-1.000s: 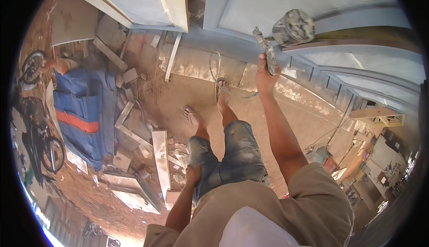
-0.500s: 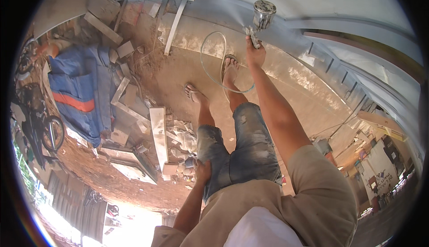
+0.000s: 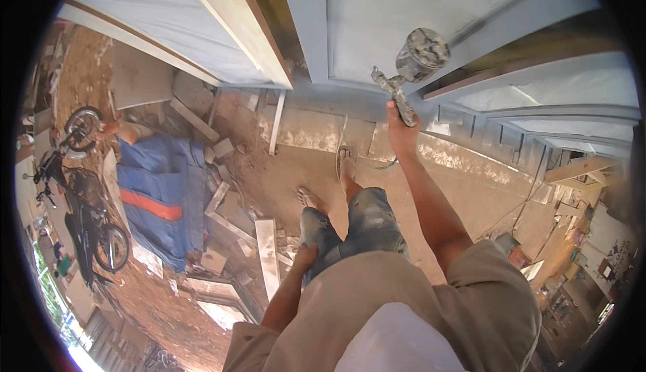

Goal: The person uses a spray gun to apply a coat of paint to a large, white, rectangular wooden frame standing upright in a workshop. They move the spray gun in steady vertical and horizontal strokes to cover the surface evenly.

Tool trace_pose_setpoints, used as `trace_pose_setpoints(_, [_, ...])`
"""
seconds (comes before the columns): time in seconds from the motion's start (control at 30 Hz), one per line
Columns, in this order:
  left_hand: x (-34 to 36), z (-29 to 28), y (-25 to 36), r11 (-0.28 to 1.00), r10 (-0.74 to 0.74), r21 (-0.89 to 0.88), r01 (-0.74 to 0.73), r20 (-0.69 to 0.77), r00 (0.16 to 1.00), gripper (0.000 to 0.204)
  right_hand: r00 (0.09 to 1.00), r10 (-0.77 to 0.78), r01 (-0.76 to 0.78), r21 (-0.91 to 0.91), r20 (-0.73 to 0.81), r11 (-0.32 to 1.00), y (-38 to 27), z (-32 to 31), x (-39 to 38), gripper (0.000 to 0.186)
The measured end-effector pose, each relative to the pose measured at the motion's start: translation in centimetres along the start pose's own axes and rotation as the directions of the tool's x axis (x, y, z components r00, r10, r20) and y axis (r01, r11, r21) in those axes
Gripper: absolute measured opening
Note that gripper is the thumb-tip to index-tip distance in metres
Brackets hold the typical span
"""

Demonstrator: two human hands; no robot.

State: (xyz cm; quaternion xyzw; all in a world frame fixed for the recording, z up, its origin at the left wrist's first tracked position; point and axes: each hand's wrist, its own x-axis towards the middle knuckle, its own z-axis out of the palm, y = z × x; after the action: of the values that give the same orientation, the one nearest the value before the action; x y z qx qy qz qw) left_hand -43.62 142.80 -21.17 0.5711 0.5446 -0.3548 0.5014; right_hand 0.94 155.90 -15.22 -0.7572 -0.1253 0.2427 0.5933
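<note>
In my right hand (image 3: 404,133) is a metal spray gun (image 3: 393,94), raised at the upper right with its nozzle end pointing up and to the left. A round, paint-crusted cup (image 3: 422,54) sits at its side. Behind the gun stands a panel with a pale blue-grey frame (image 3: 303,25) and a whitish middle. The gun overlaps the panel in view; I cannot tell the gap. A bit of hose (image 3: 387,165) shows below my right wrist. My left hand (image 3: 306,256) lies against my left thigh, fingers loosely extended, holding nothing.
At upper left leans another panel with a bare wood edge (image 3: 239,25). More framed panels (image 3: 572,89) line the right. Wood offcuts (image 3: 268,257) and a blue cover with a red stripe (image 3: 151,204) lie to the left, beside a motorcycle (image 3: 84,230).
My view has tilted up toward the panels. My right hand and the spray gun have shifted right, and the gun has turned. The pale mist at its nozzle no longer shows. My left hand stays on the thigh.
</note>
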Motion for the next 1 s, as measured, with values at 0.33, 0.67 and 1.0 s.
trace_pose_setpoints(0.33, [5.1, -8.6, 0.8, 0.942, 0.335, 0.08, -0.326, -0.161, 0.929, 0.055, 0.949, -0.297, 0.293, 0.055, 0.11, 0.955, -21.8, -6.0, -8.6, 0.03])
trace_pose_setpoints(0.67, [11.7, -23.6, -5.5, 0.703, 0.647, 0.516, -0.489, -0.18, 0.741, 0.03, 0.871, -0.491, 0.492, -0.057, 0.018, 0.869, -36.2, 1.5, -9.6, 0.043])
trace_pose_setpoints(1.0, [14.6, -36.9, -19.9, 0.8, 0.458, 0.461, -0.383, -0.059, 0.887, 0.029, 0.608, -0.727, 0.774, 0.032, -0.321, 0.633, -61.6, 6.2, -16.7, 0.041])
